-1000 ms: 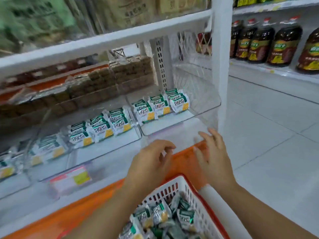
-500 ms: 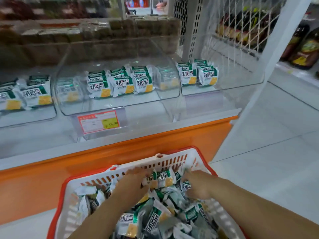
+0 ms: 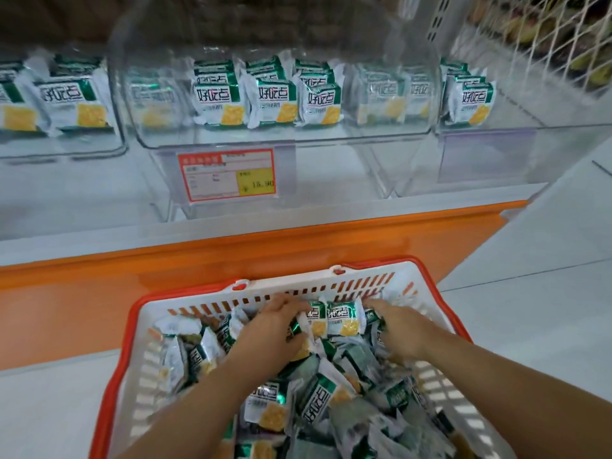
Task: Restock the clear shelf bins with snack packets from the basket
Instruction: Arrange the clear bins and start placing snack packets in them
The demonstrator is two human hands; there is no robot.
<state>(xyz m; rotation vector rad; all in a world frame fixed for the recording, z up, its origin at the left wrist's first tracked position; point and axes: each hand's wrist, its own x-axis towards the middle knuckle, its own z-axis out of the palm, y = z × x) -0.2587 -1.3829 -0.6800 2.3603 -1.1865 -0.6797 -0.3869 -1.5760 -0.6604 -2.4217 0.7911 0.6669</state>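
Note:
A white basket with an orange rim [image 3: 298, 286] stands on the floor below me, piled with green-and-white snack packets [image 3: 318, 402]. Both my hands are in its far end. My left hand [image 3: 275, 326] curls its fingers over an upright packet [image 3: 314, 321]. My right hand [image 3: 400, 329] digs its curled fingers into the pile around a packet [image 3: 374, 318]. Another upright packet [image 3: 342, 321] sits between the hands. Above, a clear shelf bin [image 3: 281, 140] holds a few rows of the same packets [image 3: 218, 97] at its back. Its front half is bare.
Clear bins to the left [image 3: 66, 150] and right [image 3: 496, 130] also hold packets. A red-and-yellow price label [image 3: 228, 175] hangs under the middle bin. An orange shelf base [image 3: 99, 293] runs behind the basket. White wire mesh [image 3: 546, 38] closes the shelf's right end. Tiled floor [image 3: 546, 309] lies to the right.
Both hands dropped from the shelf front into the basket and now curl around packets at its far end. My view has tilted down and moved closer.

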